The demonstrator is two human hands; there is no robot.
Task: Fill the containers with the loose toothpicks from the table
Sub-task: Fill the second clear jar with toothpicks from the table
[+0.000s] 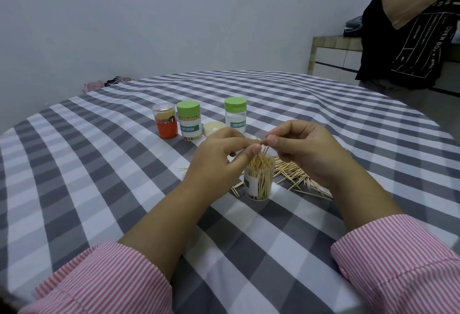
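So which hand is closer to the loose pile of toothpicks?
Right. The right hand hovers over the pile; the left hand is across the open jar.

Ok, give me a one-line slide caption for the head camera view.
Both hands feed toothpicks into an open clear container, loose pile alongside on the checked tablecloth.
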